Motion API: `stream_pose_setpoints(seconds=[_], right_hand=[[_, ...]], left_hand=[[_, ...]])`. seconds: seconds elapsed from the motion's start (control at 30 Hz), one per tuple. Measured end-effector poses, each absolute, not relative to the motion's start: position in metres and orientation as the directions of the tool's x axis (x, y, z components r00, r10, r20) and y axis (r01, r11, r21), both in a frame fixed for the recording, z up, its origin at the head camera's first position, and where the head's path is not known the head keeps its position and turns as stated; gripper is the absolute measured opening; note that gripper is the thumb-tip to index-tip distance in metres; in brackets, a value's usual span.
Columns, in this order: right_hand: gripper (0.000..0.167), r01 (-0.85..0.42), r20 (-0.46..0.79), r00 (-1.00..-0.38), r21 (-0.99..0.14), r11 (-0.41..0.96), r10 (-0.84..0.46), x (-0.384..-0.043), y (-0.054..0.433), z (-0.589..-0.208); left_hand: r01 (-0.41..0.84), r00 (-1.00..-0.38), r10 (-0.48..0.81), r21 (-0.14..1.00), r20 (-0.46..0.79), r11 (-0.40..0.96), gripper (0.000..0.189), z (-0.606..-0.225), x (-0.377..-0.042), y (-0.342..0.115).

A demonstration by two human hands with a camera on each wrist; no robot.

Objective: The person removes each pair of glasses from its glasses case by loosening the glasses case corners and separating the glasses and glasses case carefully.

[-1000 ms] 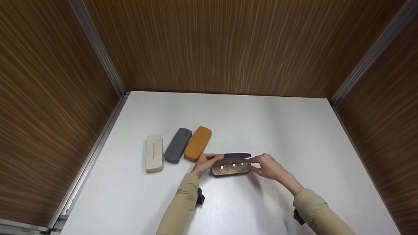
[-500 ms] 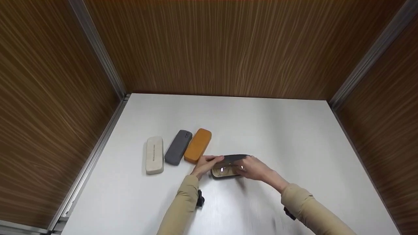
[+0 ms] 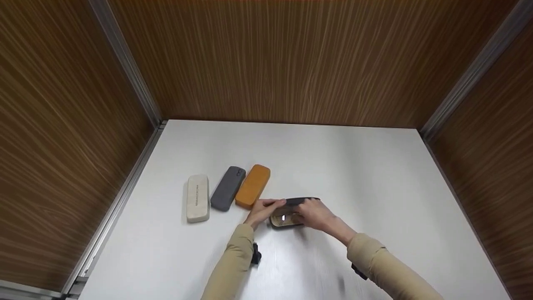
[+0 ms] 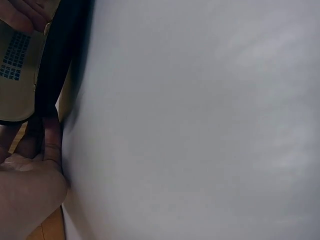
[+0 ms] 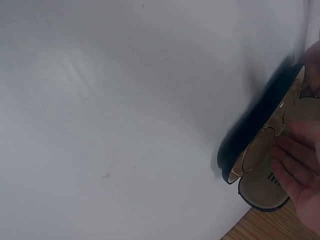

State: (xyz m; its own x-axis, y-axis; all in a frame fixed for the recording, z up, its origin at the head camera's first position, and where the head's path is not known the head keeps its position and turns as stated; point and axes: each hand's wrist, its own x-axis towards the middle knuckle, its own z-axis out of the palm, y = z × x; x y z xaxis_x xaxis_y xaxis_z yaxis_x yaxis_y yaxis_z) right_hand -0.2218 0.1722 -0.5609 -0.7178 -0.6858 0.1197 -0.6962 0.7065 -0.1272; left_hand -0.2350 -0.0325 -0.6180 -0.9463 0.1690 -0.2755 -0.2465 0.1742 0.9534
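Observation:
A dark eyeglass case (image 5: 257, 117) with a beige lining stands open in front of me, its hinged lid raised at the back. Wire-framed eyeglasses (image 5: 258, 150) lie inside it. My left hand (image 3: 263, 209) grips the case's left end, thumb over the lid's edge; the left wrist view shows its fingers round that end. My right hand (image 3: 317, 214) reaches into the case from the right. Its thumb and fingertips come together at the middle of the eyeglasses, pinching them near the bridge, and the hand hides the case's right part in the head view.
Left of the case lie three closed eyeglass cases: an orange one (image 3: 253, 186) close to my left hand, a grey one (image 3: 228, 188) beside it, and a cream one (image 3: 198, 198) farthest left. The white table (image 3: 354, 166) has wood-grain panels (image 3: 291, 62) on three sides.
My right hand has moved left from the case's right end into its middle, onto the eyeglasses. The left hand keeps its grip, and the other cases lie where they were.

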Motion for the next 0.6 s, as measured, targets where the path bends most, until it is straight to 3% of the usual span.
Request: stream_pose_setpoints(seconds=[0.27,0.6], right_hand=[[0.008,-0.672,0.150,-0.732,-0.002,0.740,-0.664,-0.219,0.165,-0.565],[0.006,-0.656,0.230,-0.724,0.059,0.752,-0.650,-0.217,0.161,-0.573]], left_hand=[[-0.219,-0.951,0.181,0.958,-0.252,0.185,0.046,-0.618,-0.236,-0.033],[-0.222,-0.950,0.179,0.958,-0.254,0.181,0.047,-0.617,-0.234,-0.032]])
